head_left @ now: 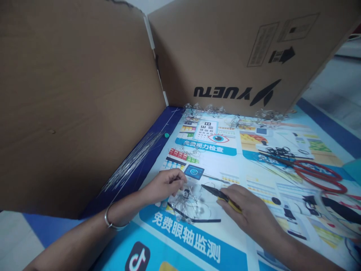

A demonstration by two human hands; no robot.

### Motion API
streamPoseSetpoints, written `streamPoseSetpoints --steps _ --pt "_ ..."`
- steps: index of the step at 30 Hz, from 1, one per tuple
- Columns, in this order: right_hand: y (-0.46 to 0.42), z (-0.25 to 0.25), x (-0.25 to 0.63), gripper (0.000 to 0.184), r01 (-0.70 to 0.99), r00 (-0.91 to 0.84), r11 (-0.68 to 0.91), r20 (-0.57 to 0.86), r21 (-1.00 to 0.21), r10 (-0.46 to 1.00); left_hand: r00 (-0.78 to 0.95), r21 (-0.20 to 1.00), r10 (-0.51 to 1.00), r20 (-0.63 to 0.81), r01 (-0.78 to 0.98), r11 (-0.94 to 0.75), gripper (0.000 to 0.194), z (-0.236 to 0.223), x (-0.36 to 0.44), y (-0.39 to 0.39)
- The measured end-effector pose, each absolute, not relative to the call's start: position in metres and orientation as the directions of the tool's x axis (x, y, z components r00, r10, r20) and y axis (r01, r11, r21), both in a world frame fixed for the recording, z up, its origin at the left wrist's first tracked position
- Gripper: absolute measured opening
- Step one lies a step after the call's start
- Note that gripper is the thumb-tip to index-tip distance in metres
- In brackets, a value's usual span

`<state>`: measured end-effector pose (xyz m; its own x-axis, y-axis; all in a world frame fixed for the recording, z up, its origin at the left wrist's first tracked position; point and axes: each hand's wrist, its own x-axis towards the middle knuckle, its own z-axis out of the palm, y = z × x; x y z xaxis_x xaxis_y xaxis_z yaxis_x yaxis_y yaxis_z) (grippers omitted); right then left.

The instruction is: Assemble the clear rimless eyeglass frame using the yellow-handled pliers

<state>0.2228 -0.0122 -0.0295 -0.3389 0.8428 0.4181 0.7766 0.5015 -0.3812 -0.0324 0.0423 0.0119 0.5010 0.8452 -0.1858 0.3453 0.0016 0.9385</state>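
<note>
My right hand (248, 207) is wrapped round pliers (213, 191) with dark pointed jaws and yellow-and-black handles. Their tip points left, at the upper edge of a tangle of thin silvery wire with clear pieces (190, 205). Whether the jaws touch any wire is too small to tell. On the other side my left hand (165, 184), a silver bangle at its wrist, has its fingers curled and pinched at the tangle's upper left. It appears to grip the wire piece there, though the fingers hide the exact hold.
Cardboard walls (225, 56) enclose the left and back of the printed mat. A bundle of straight wires (132, 160) lies along the left wall. Red-handled scissors (318, 173) and dark loops (279, 152) lie at right. Several wire pieces (210, 109) line the back wall.
</note>
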Motion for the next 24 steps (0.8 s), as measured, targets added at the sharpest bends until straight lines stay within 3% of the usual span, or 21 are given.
streamPoseSetpoints --steps 24 --pt "-0.014 -0.030 0.225 0.024 0.771 -0.370 0.498 0.357 -0.397 0.858 0.450 0.910 0.849 -0.277 0.406 0.082 0.014 0.022 -0.031 0.037"
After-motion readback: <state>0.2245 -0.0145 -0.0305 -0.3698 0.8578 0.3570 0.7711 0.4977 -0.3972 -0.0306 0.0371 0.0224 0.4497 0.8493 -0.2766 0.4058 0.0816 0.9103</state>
